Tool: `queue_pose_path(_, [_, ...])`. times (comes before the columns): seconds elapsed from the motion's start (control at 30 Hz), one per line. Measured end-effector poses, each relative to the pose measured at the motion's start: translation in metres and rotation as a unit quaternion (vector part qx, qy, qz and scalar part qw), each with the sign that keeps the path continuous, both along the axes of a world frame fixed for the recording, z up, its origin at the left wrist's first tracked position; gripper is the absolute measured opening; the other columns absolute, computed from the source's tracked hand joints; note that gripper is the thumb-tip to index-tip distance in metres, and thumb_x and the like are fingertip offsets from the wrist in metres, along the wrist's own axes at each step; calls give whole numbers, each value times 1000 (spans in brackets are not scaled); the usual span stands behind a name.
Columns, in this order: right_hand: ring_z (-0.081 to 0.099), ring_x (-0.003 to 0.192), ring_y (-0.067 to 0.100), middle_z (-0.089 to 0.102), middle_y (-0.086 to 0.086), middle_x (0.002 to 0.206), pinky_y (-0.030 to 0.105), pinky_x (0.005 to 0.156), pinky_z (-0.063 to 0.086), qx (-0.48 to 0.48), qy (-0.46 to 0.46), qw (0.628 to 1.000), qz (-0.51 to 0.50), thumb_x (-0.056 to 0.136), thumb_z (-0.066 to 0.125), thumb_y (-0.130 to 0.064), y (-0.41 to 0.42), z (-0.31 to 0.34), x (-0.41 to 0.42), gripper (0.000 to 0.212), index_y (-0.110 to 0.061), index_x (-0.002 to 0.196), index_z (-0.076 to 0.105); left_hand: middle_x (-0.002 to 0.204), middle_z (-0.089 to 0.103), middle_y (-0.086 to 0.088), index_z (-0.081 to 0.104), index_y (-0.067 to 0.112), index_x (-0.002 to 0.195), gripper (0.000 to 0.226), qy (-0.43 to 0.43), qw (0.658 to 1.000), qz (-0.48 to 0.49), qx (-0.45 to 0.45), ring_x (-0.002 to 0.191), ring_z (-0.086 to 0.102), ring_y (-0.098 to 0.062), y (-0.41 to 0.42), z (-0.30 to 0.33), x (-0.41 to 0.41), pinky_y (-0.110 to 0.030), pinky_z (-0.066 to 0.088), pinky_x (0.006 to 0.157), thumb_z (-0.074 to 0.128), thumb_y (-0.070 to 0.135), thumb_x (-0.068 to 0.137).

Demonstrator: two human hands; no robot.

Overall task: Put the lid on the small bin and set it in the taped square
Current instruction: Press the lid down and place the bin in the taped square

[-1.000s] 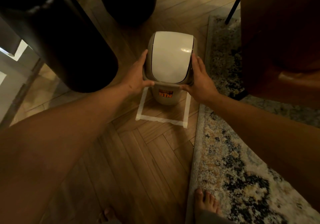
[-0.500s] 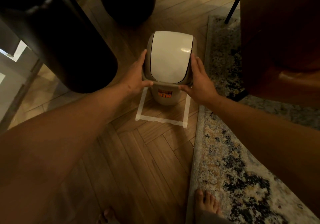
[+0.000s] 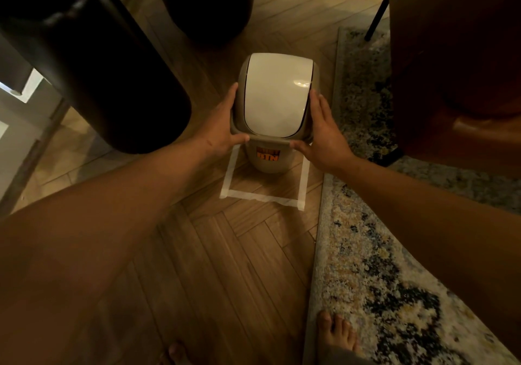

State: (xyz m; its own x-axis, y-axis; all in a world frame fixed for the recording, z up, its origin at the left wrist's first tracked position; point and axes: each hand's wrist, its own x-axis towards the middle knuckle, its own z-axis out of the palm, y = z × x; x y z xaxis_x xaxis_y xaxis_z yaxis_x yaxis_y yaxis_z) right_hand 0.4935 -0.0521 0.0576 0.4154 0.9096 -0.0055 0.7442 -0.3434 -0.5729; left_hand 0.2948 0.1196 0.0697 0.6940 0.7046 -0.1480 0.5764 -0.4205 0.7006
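The small beige bin [image 3: 267,164] stands on the wooden floor inside the square of white tape [image 3: 262,197], an orange label on its front. Its lid [image 3: 277,97], a beige frame with a white swing flap, sits on top of it. My left hand [image 3: 222,128] clasps the lid's left side, thumb on the front rim. My right hand [image 3: 324,136] clasps the right side, thumb on the front rim too. The far side of the tape square is hidden behind the bin.
A big dark cylinder [image 3: 93,54] leans in at the left and another dark round object [image 3: 208,1] stands behind the bin. A patterned rug [image 3: 380,266] borders the square on the right, with brown furniture [image 3: 456,54] on it. My bare feet [image 3: 335,331] show at the bottom.
Barely anything differs: the bin with its lid stays in the taped square, and both hands have stayed on the lid's sides with only a slight shift.
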Motion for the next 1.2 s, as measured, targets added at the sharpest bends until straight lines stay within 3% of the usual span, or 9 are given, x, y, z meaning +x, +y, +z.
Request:
queue_pose_path(0.17, [11,156,37,2,16,170,56,122,26,5,-35,999,-5,77,84,-41,1,4,-2,126,-22,162,-9,164,20,-3,-4,36,157,123,0,1000,-3,6,149,22,-23,-3,3,2,-45,27,118,85,22,74])
queue_pose_path(0.27, [16,155,29,15,11,168,44,122,25,30,38,997,-54,73,88,-36,1,3,-2,126,-21,162,1,163,20,-6,4,32,158,120,6,999,48,16,149,22,-27,-6,2,2,-42,22,115,87,28,72])
queue_pose_path(0.33, [37,145,21,38,5,159,33,114,35,37,129,986,-97,73,89,-31,-1,2,-4,111,-24,159,18,162,25,-8,10,28,158,113,16,995,93,-12,147,27,-29,-8,-1,1,-46,28,116,85,31,74])
queue_pose_path(0.47, [63,122,23,65,3,136,43,105,52,25,207,967,-147,83,82,-24,-4,-6,-7,73,-19,147,47,151,46,-11,28,18,155,94,8,987,141,-77,135,47,-27,-10,-9,0,-41,43,109,82,28,79])
queue_pose_path(0.63, [67,113,16,67,2,133,40,104,53,51,255,952,-161,87,79,-17,-6,-9,-13,74,-18,152,43,121,68,-10,34,16,152,86,-30,978,174,-115,112,64,-20,-15,-18,-2,-30,50,95,81,23,80])
queue_pose_path(0.87, [64,110,10,65,2,135,34,105,51,63,271,946,-163,89,77,-14,-7,-9,-16,77,-18,156,38,102,73,-6,34,18,153,84,-54,973,178,-138,93,68,-13,-15,-21,-3,-27,55,87,79,21,82])
queue_pose_path(0.97, [65,113,12,65,3,136,35,107,50,64,272,948,-153,90,76,-14,-8,-7,-16,75,-17,155,38,108,71,-8,33,17,153,83,-55,972,178,-140,97,68,-13,-16,-18,-2,-12,50,68,78,19,83])
queue_pose_path(1.1, [65,112,12,65,3,136,28,102,50,59,273,948,-152,90,75,-14,-7,-7,-15,75,-17,155,37,109,68,-6,31,16,154,83,-54,973,176,-138,92,62,0,-16,-16,-2,-7,48,60,77,17,85])
queue_pose_path(1.2, [64,106,9,66,1,132,24,98,50,62,268,950,-149,90,75,-14,-8,-8,-14,74,-18,154,39,116,68,-18,33,16,154,82,-44,976,176,-122,101,67,-19,-17,-15,-2,-10,47,63,77,19,85])
